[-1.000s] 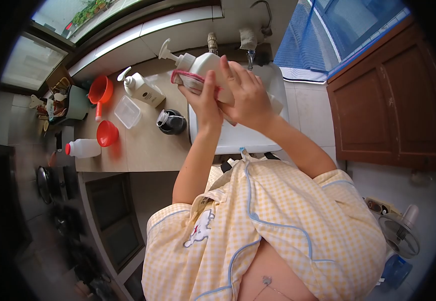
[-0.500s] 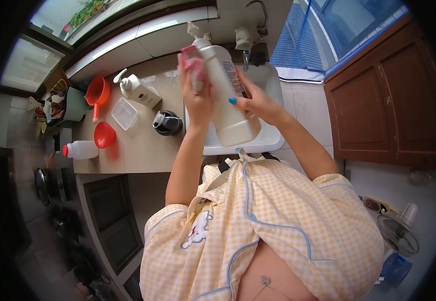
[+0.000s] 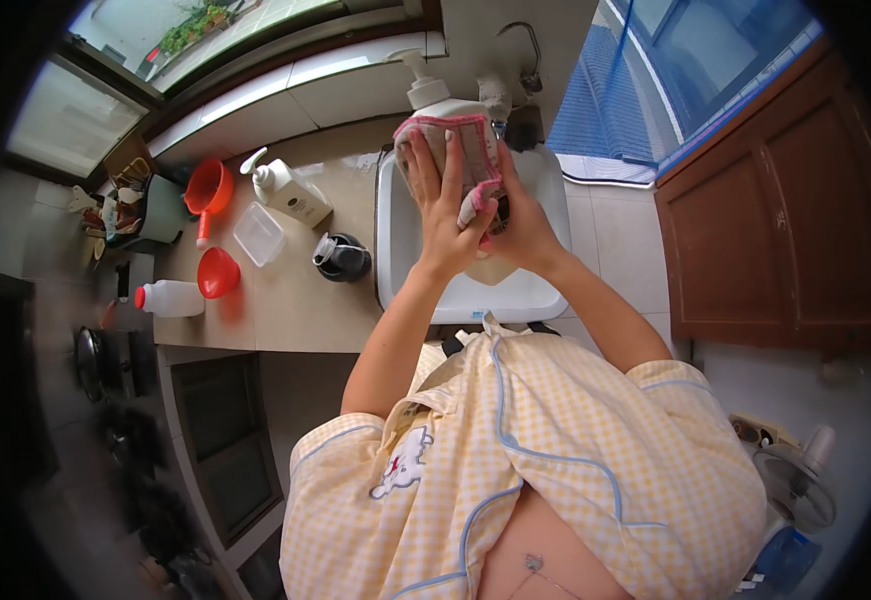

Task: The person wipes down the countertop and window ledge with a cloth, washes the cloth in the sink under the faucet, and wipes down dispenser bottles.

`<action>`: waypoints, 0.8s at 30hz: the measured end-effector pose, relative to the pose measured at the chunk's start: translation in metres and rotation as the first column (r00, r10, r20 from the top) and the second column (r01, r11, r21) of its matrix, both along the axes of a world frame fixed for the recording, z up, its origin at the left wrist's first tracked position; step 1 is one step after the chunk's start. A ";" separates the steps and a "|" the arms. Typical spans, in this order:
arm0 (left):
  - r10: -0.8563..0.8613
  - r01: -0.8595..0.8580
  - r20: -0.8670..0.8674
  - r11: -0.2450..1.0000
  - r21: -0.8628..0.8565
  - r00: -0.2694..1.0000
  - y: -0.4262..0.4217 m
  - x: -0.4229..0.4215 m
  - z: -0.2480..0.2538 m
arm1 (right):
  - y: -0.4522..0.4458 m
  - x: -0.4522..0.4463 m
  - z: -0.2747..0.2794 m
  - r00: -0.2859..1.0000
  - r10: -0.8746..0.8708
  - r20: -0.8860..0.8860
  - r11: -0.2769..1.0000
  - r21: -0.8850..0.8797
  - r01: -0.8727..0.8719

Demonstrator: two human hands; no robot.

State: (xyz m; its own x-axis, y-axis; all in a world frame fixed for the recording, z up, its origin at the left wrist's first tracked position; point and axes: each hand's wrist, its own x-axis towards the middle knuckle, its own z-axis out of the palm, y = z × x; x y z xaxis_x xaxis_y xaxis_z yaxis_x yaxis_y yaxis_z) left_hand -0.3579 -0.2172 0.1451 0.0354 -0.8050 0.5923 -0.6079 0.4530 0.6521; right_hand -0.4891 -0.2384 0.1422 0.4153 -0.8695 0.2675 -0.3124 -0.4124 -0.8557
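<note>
A large white pump bottle (image 3: 463, 107) is held over the white sink (image 3: 387, 240), its pump top toward the wall. My left hand (image 3: 443, 215) presses a pink-edged cloth (image 3: 472, 145) against the bottle's near face, with the fingers laid over the cloth. At the bottle's right side, my right hand (image 3: 525, 225) grips it. Both hands and the cloth hide most of the bottle's body and its label.
On the counter (image 3: 285, 300) left of the sink stand a dark jar (image 3: 343, 258), a smaller pump bottle (image 3: 293, 190), a clear plastic box (image 3: 259, 234), a red ladle (image 3: 209, 188), a red bowl (image 3: 218, 272) and a red-capped white bottle (image 3: 171, 298). A hooked tap (image 3: 531, 60) is behind the sink.
The bottle has turned more upright toward me. My left hand and the cloth have moved from its left edge onto its face, spreading the cloth; my right hand has come closer to the left.
</note>
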 end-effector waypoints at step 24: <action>0.225 0.406 -0.906 0.911 0.066 -0.358 0.040 -0.043 -0.067 | -0.019 -0.001 -0.055 0.747 0.157 0.646 0.987 -0.069 -0.148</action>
